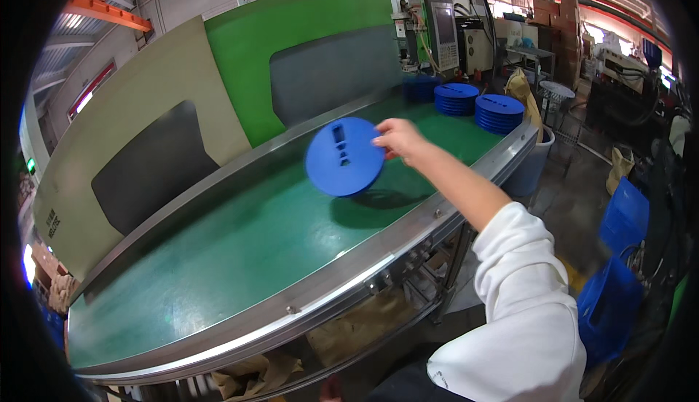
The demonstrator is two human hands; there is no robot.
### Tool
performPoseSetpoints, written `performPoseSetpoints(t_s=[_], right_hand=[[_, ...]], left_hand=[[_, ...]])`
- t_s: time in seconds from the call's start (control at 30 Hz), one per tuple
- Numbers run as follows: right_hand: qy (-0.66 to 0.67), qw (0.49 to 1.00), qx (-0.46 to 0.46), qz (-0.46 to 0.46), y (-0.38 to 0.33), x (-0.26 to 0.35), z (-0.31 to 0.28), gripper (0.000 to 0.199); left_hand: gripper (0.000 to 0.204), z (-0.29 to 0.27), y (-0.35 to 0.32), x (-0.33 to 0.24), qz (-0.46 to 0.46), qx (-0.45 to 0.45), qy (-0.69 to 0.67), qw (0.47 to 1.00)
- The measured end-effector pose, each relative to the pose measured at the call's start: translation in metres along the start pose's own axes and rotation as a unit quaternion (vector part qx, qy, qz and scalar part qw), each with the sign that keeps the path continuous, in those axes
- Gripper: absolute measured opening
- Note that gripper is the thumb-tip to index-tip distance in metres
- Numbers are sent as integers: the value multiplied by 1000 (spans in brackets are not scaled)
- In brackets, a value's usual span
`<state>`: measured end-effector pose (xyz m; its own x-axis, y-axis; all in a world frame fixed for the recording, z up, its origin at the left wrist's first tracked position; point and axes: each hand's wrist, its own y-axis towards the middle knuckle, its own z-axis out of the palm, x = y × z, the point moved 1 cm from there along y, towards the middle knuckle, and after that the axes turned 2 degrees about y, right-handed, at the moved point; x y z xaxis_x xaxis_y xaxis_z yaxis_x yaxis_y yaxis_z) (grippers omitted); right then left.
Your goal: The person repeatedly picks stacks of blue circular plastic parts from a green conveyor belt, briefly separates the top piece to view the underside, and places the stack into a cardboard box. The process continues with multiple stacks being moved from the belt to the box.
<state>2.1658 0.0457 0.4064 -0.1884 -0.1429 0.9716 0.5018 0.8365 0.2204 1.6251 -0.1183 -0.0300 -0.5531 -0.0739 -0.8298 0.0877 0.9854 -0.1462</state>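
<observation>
My right hand (402, 140) is closed on the edge of a round blue plastic disc (358, 156), thumb and fingers pinching its right side. The disc is tilted and held above the green conveyor belt (247, 256), casting a shadow below it. Cut-out slots run down its middle. Farther along the belt, at the right end, stand stacks of like blue discs: one near the rail (499, 115), another beside it (456, 100), and a darker one (421, 89) behind. My left hand does not show.
A metal rail (342, 271) edges the belt's near side. Behind the belt rises a large green and beige machine (240, 74) with dark windows. A control panel (444, 34) stands at the far end. Past the belt's right end are a pale bin (531, 165) and blue plastic pieces (611, 307).
</observation>
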Motion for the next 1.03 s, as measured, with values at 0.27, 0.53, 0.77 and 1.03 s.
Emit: performPoseSetpoints(t_s=[0.27, 0.53, 0.77, 1.03], right_hand=[[-72, 979, -183, 57, 37, -33, -266, 14], [-552, 798, -200, -134, 95, -43, -235, 47], [-327, 782, 28, -529, 73, 121, -16, 43], [-75, 638, 318, -698, -200, 251, 281, 61]], left_hand=[[28, 73, 12, -34, 16, 54, 29, 998], [43, 53, -65, -87, 53, 62, -1, 997], [34, 13, -116, -72, 0, -33, 54, 998], [40, -91, -160, 1, -39, -47, -7, 998]])
